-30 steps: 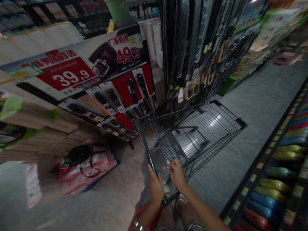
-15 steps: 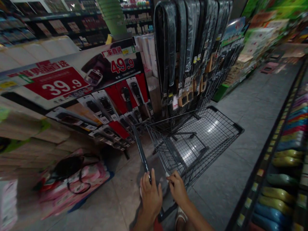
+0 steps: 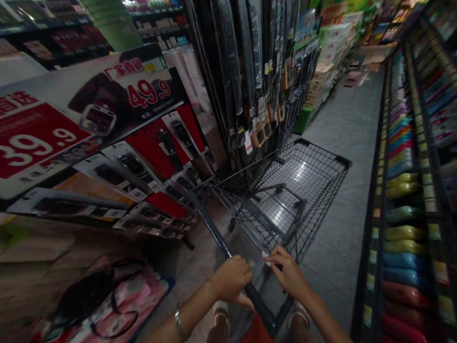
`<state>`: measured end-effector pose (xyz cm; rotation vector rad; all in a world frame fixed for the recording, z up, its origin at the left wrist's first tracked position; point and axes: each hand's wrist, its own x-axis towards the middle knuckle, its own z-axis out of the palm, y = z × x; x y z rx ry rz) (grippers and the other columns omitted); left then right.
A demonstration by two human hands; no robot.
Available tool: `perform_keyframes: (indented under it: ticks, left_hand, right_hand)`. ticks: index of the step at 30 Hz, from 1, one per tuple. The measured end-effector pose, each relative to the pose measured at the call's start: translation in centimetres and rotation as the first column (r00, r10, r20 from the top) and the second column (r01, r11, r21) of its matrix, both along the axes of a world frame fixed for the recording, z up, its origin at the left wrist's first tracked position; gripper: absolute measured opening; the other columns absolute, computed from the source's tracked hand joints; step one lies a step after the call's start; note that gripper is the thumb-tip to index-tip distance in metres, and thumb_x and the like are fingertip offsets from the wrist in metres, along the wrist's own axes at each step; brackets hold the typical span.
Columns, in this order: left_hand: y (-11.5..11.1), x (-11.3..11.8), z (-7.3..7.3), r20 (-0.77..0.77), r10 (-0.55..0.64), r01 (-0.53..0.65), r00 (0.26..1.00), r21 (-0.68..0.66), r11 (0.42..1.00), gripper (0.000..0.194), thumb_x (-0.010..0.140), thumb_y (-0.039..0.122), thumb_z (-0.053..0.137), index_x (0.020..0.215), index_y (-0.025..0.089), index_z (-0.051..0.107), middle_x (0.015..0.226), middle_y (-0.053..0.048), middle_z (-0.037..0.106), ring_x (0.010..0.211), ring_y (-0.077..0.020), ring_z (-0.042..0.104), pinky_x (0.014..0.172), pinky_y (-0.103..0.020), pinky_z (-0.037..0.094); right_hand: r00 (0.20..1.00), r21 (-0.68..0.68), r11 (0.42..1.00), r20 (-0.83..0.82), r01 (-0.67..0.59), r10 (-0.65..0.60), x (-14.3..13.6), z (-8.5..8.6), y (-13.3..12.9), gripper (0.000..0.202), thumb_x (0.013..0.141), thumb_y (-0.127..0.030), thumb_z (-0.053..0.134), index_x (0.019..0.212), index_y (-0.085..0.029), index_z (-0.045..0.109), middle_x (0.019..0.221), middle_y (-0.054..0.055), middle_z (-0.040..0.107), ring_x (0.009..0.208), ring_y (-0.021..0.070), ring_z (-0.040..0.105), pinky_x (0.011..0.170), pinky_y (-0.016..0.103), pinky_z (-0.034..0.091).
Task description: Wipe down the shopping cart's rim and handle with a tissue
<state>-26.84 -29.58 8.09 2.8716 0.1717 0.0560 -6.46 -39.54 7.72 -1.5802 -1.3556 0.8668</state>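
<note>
The left hand (image 3: 233, 277) grips a cart handle (image 3: 214, 233); beside it, the right hand (image 3: 288, 272) pinches a small white item (image 3: 264, 255).

Dim light where I stand: white glare spots on floor (image 3: 352, 119) under cart (image 3: 257, 214), hanging tag (image 3: 249, 143) pixelated, L boxes (image 3: 39, 259) blurry, edges stretched w/ distortion.

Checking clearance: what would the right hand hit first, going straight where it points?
The right hand would likely meet the shopping cart's rear bars, just beyond the small white item it pinches; depth unclear.
</note>
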Motion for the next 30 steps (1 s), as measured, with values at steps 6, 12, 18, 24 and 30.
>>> perform_keyframes:
  ticks: [6,12,18,24,30]
  left_hand:
    - [-2.1,-0.2,-0.8,0.017,0.006,-0.007,1.0,0.082,0.997,0.07,0.068,0.088,0.038,0.076,0.02,0.052,0.07,-0.003,0.055,0.067,-0.0171,0.049,0.07,-0.036,0.038]
    - [-6.2,0.4,-0.8,0.245,0.079,-0.126,0.966,0.18,0.976,0.055,0.082,0.073,0.038,0.067,0.021,0.045,0.064,0.001,0.05,0.061,-0.0147,0.042,0.064,-0.034,0.034]
    - [-8.5,0.2,-1.5,0.396,0.019,-0.136,0.918,0.27,0.953,0.04,0.098,0.03,0.026,0.064,0.02,0.042,0.058,0.001,0.045,0.053,-0.0136,0.037,0.055,-0.034,0.022]
    - [-10.6,-0.4,-2.0,0.471,0.028,-0.148,0.881,0.219,0.964,0.05,0.094,0.056,0.026,0.061,0.022,0.041,0.056,0.0,0.043,0.051,-0.0142,0.035,0.052,-0.035,0.02]
    - [-11.9,-1.1,-2.0,0.541,0.101,-0.179,0.835,0.095,0.979,0.042,0.095,0.037,0.018,0.064,0.022,0.041,0.059,-0.001,0.047,0.055,-0.0151,0.039,0.056,-0.035,0.024]
  right_hand:
    - [1.0,-0.011,1.0,0.015,-0.013,0.013,0.3,-0.3,-1.2,0.024,0.083,-0.01,0.05,0.088,-0.02,0.072,0.083,0.004,0.055,0.079,0.0158,0.058,0.072,0.028,0.046]
    - [0.998,-0.04,0.998,0.042,-0.055,0.056,0.9,0.0,-3.8,0.023,0.083,-0.011,0.051,0.086,-0.02,0.071,0.081,0.003,0.056,0.073,0.0129,0.056,0.064,0.024,0.043]
    - [0.987,-0.009,0.994,0.117,-0.113,0.113,0.4,0.4,-6.2,0.023,0.083,-0.01,0.052,0.084,-0.021,0.071,0.083,0.002,0.057,0.077,0.0125,0.058,0.067,0.023,0.045]
    - [0.985,0.139,0.989,0.169,-0.056,0.032,0.1,-0.2,-7.7,0.016,0.085,-0.021,0.059,0.084,-0.024,0.075,0.078,0.002,0.061,0.073,0.0143,0.059,0.063,0.025,0.047]
    - [0.979,0.352,0.935,0.167,0.049,-0.114,-1.5,1.5,-10.7,0.017,0.087,-0.03,0.06,0.088,-0.021,0.074,0.085,0.005,0.064,0.072,0.0142,0.061,0.06,0.024,0.051]
